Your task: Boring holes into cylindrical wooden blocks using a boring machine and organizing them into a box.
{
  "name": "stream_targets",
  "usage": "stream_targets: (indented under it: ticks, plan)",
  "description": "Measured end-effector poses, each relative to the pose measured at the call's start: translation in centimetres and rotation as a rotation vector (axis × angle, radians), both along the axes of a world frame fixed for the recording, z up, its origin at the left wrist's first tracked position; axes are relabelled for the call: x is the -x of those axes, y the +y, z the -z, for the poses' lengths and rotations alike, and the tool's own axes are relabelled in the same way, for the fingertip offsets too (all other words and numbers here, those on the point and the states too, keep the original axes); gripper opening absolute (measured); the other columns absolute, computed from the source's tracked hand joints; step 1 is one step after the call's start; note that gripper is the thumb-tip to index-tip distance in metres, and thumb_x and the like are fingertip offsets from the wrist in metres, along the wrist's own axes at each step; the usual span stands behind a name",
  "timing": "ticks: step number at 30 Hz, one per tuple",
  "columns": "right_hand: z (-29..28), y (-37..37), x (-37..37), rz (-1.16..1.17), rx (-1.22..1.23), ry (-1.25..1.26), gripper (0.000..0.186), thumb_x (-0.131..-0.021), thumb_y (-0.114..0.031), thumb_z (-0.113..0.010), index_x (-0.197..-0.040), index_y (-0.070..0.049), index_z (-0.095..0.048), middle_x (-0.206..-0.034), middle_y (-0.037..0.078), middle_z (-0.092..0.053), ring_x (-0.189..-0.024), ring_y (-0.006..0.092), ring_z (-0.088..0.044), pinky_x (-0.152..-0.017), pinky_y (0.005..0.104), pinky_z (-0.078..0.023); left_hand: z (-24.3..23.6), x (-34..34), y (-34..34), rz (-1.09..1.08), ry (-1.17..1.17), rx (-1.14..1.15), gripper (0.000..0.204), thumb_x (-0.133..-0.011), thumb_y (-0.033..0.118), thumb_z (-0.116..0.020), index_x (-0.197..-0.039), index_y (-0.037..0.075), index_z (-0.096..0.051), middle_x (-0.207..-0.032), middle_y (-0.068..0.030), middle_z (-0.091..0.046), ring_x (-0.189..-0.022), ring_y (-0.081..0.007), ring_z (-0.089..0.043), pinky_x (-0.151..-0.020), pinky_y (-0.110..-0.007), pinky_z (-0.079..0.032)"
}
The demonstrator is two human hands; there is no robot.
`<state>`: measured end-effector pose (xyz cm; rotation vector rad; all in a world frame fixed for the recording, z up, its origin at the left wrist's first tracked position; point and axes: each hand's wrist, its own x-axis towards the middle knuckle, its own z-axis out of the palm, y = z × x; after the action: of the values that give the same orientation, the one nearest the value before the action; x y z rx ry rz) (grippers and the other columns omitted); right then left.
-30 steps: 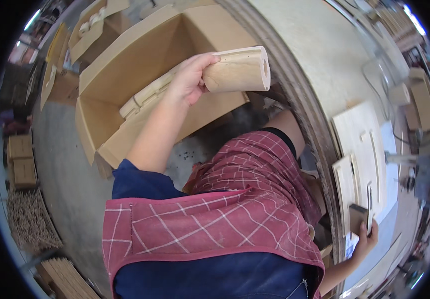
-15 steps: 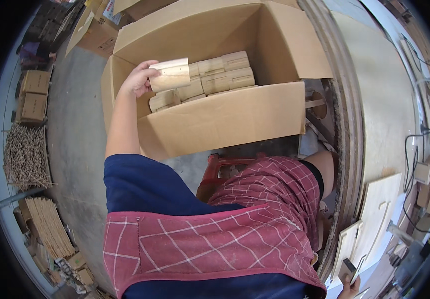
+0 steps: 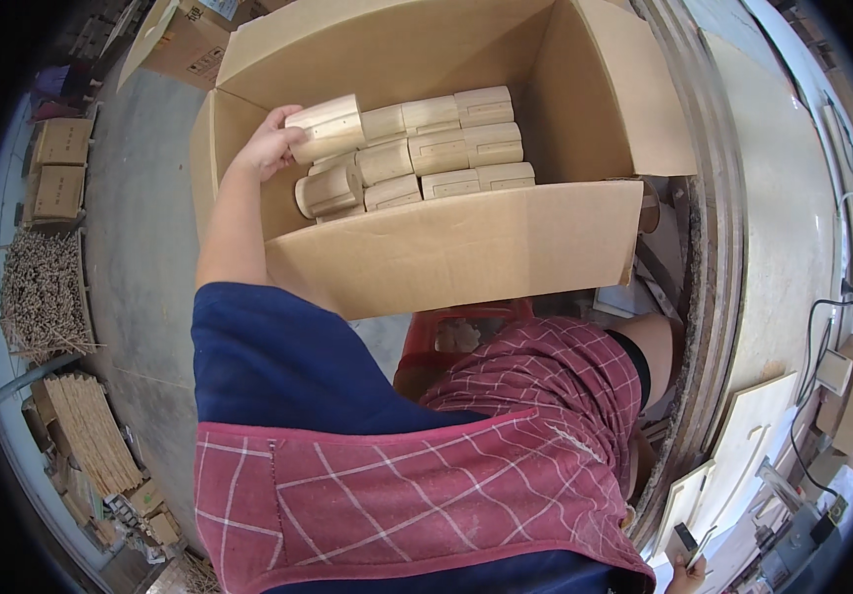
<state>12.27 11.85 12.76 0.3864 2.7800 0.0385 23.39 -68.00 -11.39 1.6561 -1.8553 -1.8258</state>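
My left hand (image 3: 266, 147) grips the end of a pale wooden cylinder (image 3: 328, 129) inside the left part of a large open cardboard box (image 3: 446, 243). The cylinder lies level, just over or against the others; whether it rests on them I cannot tell. Several similar wooden cylinders (image 3: 438, 151) lie in rows in the box, one of them (image 3: 330, 191) tilted near the front left. Down at the lower right edge, my right hand (image 3: 687, 574) is partly cut off, with bent fingers by a thin pale strip and a small dark block (image 3: 685, 538); its hold is unclear.
To the right runs a long pale worktop (image 3: 783, 218) with flat boards (image 3: 743, 445) and a black cable (image 3: 810, 366). A red stool (image 3: 456, 337) stands below the box. Stacked cartons (image 3: 58, 163) and bundled sticks (image 3: 43, 292) line the left wall.
My left hand has lowered the wooden cylinder toward the back-left of the rows. My view has shifted, showing more of the cylinders. My right hand stays at the lower right.
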Motion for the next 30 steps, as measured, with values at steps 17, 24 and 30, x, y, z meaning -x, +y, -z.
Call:
stream_targets:
  ticks: [17, 24, 30]
  plan:
    - [-0.2, -1.7, -0.2, 0.155, -0.048, 0.007, 0.032, -0.073, -0.017, -0.063, -0.100, 0.000, -0.060, -0.091, 0.015, -0.061, -0.081, 0.0267, -0.053, -0.076, 0.0363, -0.041, 5.7, 2.0, 0.1, 0.687, -0.879, 0.672, 0.069, -0.069, 0.027, -0.065, -0.129, 0.016, -0.034, -0.133, -0.0177, -0.032, -0.116, -0.0355, -0.041, -0.095, -0.040, -0.039]
    - [-0.4, 0.9, 0.5, 0.124, -0.071, -0.120, 0.033, -0.074, -0.018, -0.064, -0.100, 0.002, -0.059, -0.091, 0.016, -0.062, -0.082, 0.0267, -0.054, -0.077, 0.0367, -0.041, 8.2, 1.0, -1.3, 0.791, -0.781, 0.708, 0.087, -0.062, 0.034, -0.070, -0.135, 0.014, -0.026, -0.134, -0.0158, -0.033, -0.119, -0.0311, -0.039, -0.100, -0.037, -0.034]
    - [-0.2, 0.7, 0.8, 0.161, -0.215, -0.129, 0.036, -0.072, -0.017, -0.064, -0.102, 0.003, -0.059, -0.094, 0.018, -0.062, -0.084, 0.0278, -0.056, -0.078, 0.0368, -0.042, 5.8, 3.3, -1.4, 0.810, -0.854, 0.509, 0.094, -0.052, 0.026, -0.072, -0.134, 0.014, -0.028, -0.129, -0.0154, -0.040, -0.120, -0.0291, -0.039, -0.099, -0.035, -0.035]
